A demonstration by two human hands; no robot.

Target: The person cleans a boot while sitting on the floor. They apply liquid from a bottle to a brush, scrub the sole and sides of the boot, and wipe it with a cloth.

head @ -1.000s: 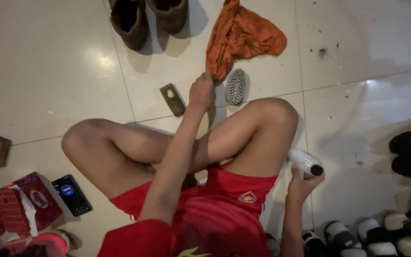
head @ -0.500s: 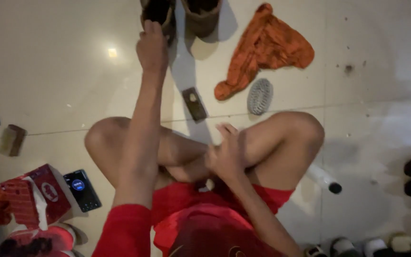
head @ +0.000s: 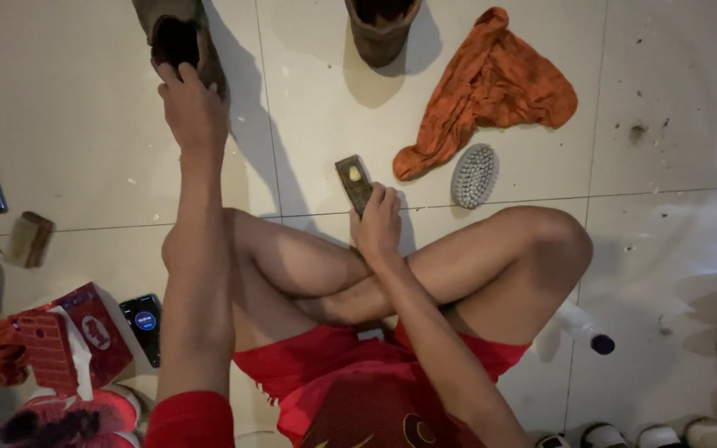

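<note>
Head view: left hand (head: 192,104) fingers curl into brown boot (head: 178,41); right hand (head: 378,220) pinches brush (head: 353,182) beyond red box (head: 85,336).

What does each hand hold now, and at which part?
The left hand grips a brown boot at its opening rim. The right hand takes a small wooden brush at its near end.

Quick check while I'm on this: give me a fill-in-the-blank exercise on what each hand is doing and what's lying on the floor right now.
1. The left hand grips the opening of a brown ____.
2. The right hand rests on a small wooden ____.
3. The crumpled cloth on the tiled floor is ____ in colour.
4. The round grey brush lies just ____ the cloth.

Missing words: boot; brush; orange; below
</note>
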